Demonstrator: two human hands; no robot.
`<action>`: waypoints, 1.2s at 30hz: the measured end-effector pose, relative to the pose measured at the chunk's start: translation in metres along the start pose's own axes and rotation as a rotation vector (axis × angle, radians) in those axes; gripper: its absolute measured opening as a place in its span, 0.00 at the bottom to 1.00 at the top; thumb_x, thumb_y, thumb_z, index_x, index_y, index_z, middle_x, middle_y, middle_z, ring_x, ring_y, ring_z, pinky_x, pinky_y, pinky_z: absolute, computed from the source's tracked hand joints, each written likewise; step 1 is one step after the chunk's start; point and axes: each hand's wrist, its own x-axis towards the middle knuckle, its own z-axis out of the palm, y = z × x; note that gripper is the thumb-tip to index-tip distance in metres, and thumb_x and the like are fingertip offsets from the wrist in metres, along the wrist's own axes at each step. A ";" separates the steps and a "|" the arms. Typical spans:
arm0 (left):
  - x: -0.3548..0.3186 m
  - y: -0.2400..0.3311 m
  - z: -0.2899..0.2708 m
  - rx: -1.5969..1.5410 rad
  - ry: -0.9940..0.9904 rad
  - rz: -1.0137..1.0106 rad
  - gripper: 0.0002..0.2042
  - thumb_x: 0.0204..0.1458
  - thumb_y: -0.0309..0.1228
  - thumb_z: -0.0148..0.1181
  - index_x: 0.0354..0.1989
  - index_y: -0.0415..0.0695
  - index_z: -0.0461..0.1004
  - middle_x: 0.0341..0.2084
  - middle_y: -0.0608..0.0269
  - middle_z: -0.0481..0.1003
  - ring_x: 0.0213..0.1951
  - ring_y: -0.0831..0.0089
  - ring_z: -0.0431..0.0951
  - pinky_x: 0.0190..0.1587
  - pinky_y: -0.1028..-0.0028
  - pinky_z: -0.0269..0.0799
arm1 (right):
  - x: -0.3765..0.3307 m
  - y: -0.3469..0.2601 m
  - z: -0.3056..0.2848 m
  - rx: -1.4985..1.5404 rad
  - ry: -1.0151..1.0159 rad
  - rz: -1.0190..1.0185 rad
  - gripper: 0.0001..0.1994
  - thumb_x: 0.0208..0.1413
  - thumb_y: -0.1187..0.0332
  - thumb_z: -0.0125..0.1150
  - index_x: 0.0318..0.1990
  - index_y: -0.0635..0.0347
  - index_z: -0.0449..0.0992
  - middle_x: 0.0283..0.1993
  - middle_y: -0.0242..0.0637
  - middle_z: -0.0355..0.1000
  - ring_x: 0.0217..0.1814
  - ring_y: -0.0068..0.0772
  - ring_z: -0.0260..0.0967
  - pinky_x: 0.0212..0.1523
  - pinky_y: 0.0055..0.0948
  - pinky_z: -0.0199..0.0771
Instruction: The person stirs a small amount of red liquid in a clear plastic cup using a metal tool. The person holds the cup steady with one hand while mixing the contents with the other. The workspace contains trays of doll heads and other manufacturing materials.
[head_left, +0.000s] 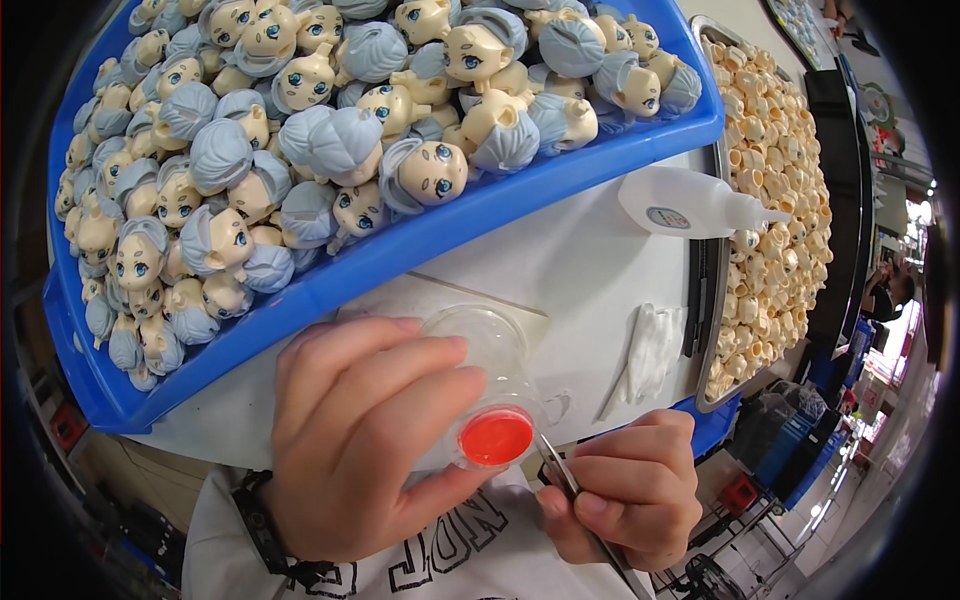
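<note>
My left hand [375, 440] is closed round a small clear plastic container [515, 385]. A round patch of bright red [496, 438] shows at its near end; I cannot tell whether it is liquid or solid. My right hand [630, 495] pinches a pair of metal tweezers [556, 468], their tips at the container's rim beside the red. Just beyond both hands is a white tabletop [590, 275]. Filling the far left is a blue tray [450, 230] heaped with doll heads [335, 140] with pale blue hair.
A white squeeze bottle [680, 203] lies on its side, nozzle over a metal tray [712, 375] of small beige parts [765, 240]. Near that tray are a white glove [648, 350] and dark pen-like sticks [697, 300]. Another person [890, 290] is far off at right.
</note>
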 end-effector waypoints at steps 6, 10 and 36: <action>0.000 0.001 -0.004 0.080 -0.035 0.022 0.25 0.33 0.37 0.69 0.40 0.41 0.68 0.39 0.55 0.74 0.41 0.57 0.70 0.45 0.62 0.62 | 0.003 -0.001 0.007 -0.052 0.083 -0.049 0.15 0.37 0.77 0.66 0.29 0.54 0.64 0.24 0.29 0.70 0.22 0.26 0.65 0.23 0.25 0.51; -0.003 0.001 -0.002 0.050 -0.017 -0.018 0.24 0.34 0.35 0.68 0.40 0.41 0.68 0.39 0.55 0.74 0.41 0.57 0.70 0.47 0.59 0.60 | -0.001 0.007 0.015 -0.058 0.161 -0.151 0.15 0.39 0.76 0.66 0.30 0.55 0.63 0.24 0.28 0.69 0.22 0.26 0.64 0.22 0.24 0.51; 0.000 0.006 0.001 0.041 -0.106 -0.015 0.26 0.30 0.42 0.71 0.39 0.48 0.69 0.40 0.64 0.74 0.47 0.58 0.69 0.55 0.49 0.50 | -0.001 -0.002 0.002 -0.023 0.056 -0.018 0.16 0.37 0.77 0.65 0.31 0.54 0.64 0.25 0.28 0.70 0.23 0.26 0.65 0.25 0.23 0.54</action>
